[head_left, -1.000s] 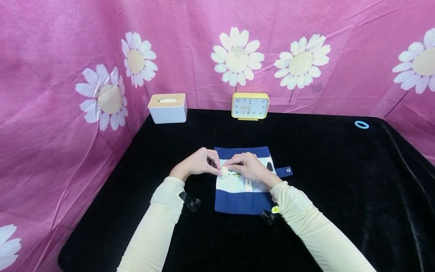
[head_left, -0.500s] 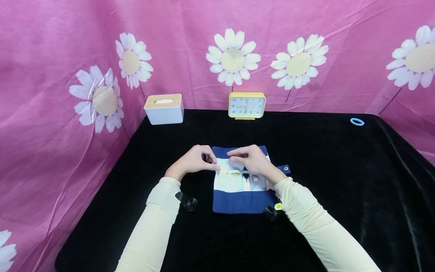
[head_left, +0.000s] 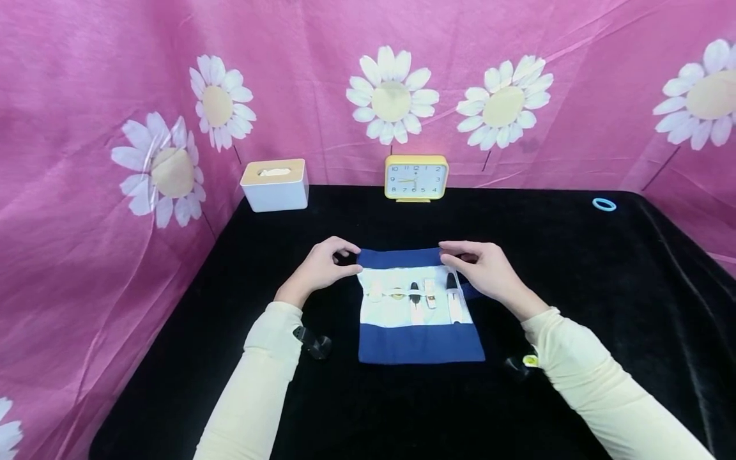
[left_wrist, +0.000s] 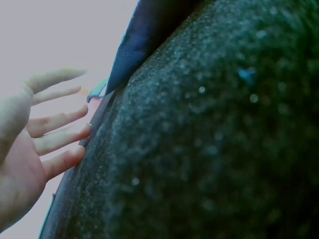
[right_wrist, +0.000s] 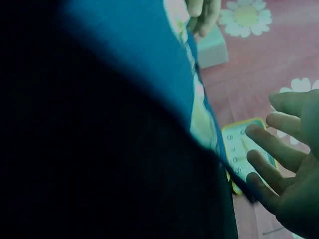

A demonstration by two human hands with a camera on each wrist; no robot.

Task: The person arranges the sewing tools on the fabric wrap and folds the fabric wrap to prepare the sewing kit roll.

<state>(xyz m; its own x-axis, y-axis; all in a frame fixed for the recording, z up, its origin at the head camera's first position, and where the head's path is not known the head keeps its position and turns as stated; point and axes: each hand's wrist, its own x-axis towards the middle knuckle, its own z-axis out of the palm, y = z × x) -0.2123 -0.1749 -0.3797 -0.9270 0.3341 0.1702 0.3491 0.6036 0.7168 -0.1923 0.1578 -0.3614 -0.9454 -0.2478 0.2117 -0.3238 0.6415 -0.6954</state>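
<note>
A blue-and-white fabric roll-up case (head_left: pixel 421 345) lies spread on the black cloth in the head view. Its white middle carries several small items under a band: a pale piece (head_left: pixel 375 291), a small black-topped tool (head_left: pixel 414 292), a white piece with a reddish mark (head_left: pixel 430 295) and a larger black-handled tool (head_left: pixel 451 281). My left hand (head_left: pixel 322 265) is at the case's top left corner, thumb and fingers apart. At the top right corner is my right hand (head_left: pixel 489 268). In the right wrist view its fingers (right_wrist: pixel 274 144) are spread beside the blue fabric edge.
A white tissue box (head_left: pixel 276 191) with a wooden lid stands at the back left. Beyond the case is a yellow alarm clock (head_left: pixel 416 179). A light blue ring (head_left: pixel 604 204) lies at the back right. A pink flowered curtain (head_left: pixel 310 89) hangs behind the table.
Both hands have left the small items in the case's middle. My right hand has moved to the top right corner, my left to the top left. The case's right side is now in view.
</note>
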